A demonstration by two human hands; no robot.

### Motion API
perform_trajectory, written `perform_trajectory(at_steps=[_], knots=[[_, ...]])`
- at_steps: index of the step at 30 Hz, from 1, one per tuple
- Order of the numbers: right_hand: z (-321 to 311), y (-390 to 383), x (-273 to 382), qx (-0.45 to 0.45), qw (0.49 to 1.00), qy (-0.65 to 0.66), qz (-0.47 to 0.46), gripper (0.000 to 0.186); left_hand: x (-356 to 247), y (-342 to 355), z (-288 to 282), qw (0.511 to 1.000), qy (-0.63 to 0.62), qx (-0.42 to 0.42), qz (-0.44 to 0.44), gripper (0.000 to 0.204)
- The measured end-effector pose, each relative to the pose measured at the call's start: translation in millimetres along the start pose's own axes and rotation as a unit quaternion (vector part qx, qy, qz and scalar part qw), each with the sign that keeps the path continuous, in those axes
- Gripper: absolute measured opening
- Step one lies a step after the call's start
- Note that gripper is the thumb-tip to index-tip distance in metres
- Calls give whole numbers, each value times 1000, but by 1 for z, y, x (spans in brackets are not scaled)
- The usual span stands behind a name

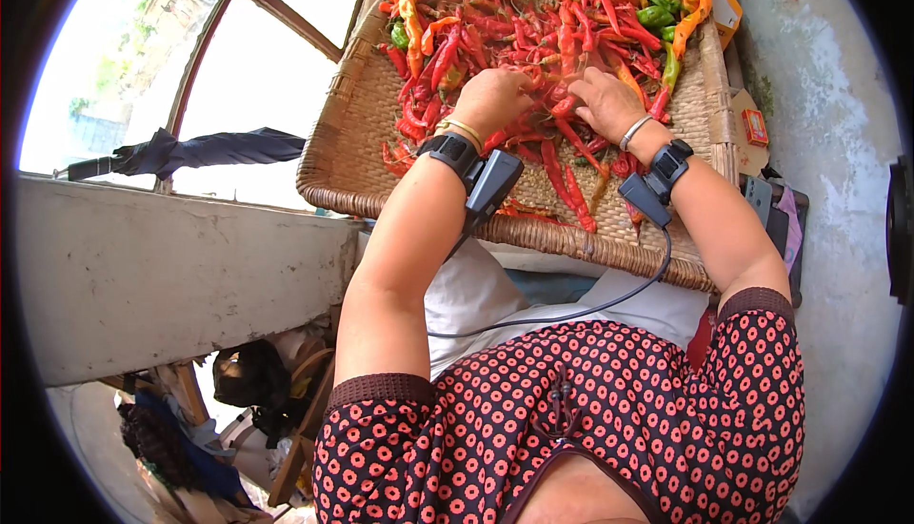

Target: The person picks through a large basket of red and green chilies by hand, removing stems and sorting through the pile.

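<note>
two hands: left hand (492, 98) and right hand (606, 100) curled, fingers down in red chillies (495, 29)
tray: woven basket tray (352, 134) carries chillies

Long red chili peppers (533, 39), some green and orange, lie heaped across a woven tray (352, 134).

fingertips of both hands (552, 100): buried among chillies (514, 29) | woven tray (352, 134): far edge cut off

Both my forearms reach far forward, wrists strapped. My left hand (492, 98) curls knuckles-up; my right hand (606, 100) lies beside it, fingers bent down.
</note>
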State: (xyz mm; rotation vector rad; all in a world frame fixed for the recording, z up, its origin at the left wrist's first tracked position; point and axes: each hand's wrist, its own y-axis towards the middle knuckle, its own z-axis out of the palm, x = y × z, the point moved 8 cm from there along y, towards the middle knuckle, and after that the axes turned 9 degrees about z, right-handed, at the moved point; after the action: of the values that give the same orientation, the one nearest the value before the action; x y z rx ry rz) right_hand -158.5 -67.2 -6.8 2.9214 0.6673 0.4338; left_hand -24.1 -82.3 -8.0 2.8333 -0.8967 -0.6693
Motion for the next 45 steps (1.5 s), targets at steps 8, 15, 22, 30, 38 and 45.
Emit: perform_trajectory(at_steps=[8, 15, 22, 30, 38, 45], knots=[[-22, 3, 12, -11, 1000, 8, -25, 13, 10, -6, -2, 994, 45, 63, -82, 23], [-27, 19, 1, 219, 915, 298, 159, 18, 13, -13, 11, 997, 26, 69, -17, 24], [-51, 47, -25, 5, 800, 554, 229, 33, -2, -11, 11, 993, 42, 109, -25, 29], [10, 21, 26, 120, 869, 444, 180, 23, 50, -9, -65, 978, 81, -18, -189, 28], [18, 10, 34, 174, 930, 309, 90, 21, 87, -23, -58, 960, 135, 11, -245, 31], [0, 7, 55, 161, 961, 223, 9, 23, 97, -28, -56, 958, 129, -49, -252, 24]])
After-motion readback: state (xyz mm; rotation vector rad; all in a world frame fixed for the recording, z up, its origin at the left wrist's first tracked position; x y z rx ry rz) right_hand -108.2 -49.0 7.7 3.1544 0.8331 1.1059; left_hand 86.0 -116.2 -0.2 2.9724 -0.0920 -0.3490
